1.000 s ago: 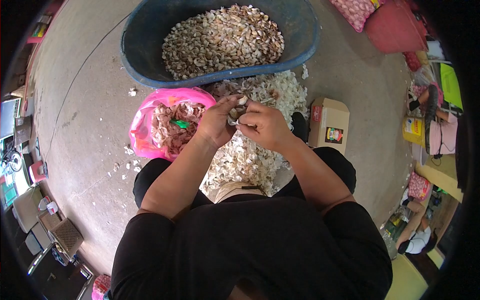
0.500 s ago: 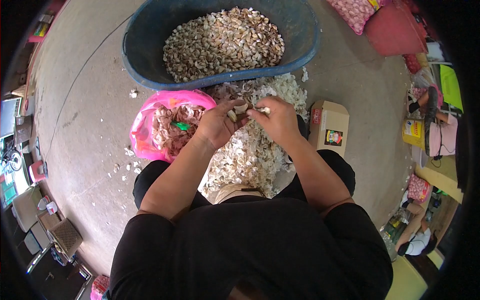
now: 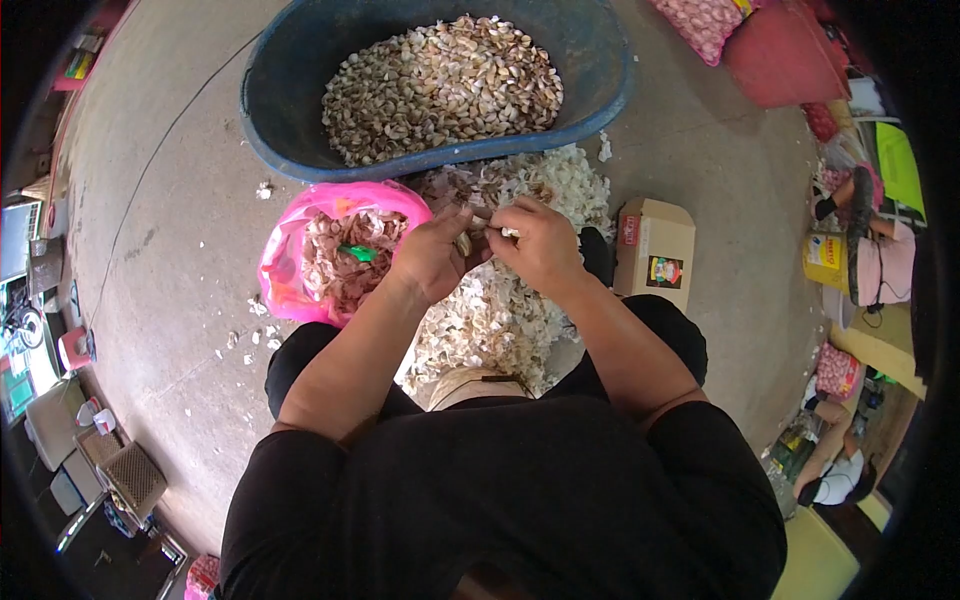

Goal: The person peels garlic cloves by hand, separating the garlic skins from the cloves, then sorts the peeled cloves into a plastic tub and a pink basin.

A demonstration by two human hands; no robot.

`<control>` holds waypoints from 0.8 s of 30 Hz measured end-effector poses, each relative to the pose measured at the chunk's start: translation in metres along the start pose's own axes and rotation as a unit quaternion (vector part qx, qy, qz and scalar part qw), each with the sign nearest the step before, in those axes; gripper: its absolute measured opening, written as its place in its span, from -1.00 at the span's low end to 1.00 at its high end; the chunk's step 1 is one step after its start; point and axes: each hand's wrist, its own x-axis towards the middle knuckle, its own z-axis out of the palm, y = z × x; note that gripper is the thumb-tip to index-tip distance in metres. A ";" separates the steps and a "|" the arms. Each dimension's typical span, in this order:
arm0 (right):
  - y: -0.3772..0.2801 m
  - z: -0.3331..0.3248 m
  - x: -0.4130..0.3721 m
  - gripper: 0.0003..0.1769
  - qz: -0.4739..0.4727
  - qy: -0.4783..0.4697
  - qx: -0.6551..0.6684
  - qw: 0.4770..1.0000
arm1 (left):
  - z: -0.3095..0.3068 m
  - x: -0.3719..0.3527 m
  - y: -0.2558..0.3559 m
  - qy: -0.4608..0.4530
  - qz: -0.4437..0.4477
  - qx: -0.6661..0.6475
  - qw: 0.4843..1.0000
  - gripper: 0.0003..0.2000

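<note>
The grip of the bare left hand (image 3: 432, 253) is closed on a small, pale garlic clove (image 3: 463, 243), and the grip of the bare right hand (image 3: 540, 245) is pinched on a small, whitish piece (image 3: 510, 232), which cannot be told as clove or skin. Compared with half a second earlier, the gap between the hands is narrowed, and more of what is held is now covered. As a judgement, this means that the piece is being worked by both hands together.

The clove is held on the inner side of the left hand, with one face left showing towards the right hand; whether it is touched by the whitish piece cannot be told. Both are held above a loose heap of pale, papery garlic skins (image 3: 480, 325) on the grey concrete floor (image 3: 190, 280), short of the near edge of the oval, blue plastic tub (image 3: 290, 90). A glossy, pink plastic bag (image 3: 283, 238) of reddish skins (image 3: 335, 262) is set beside the left hand, well in from the floor's left edge.
</note>
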 end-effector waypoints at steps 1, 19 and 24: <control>0.001 0.001 0.000 -0.87 0.002 0.011 0.017 1.000 | 0.001 -0.001 -0.001 0.010 -0.002 0.002 1.000 -0.77; -0.006 -0.033 0.007 -0.72 0.450 -0.024 0.636 0.626 | 0.039 0.025 0.116 0.191 0.242 0.202 0.930 -0.80; -0.012 -0.035 0.013 -0.69 0.418 -0.037 0.663 0.620 | 0.059 0.031 0.169 0.164 0.230 0.224 0.933 -0.77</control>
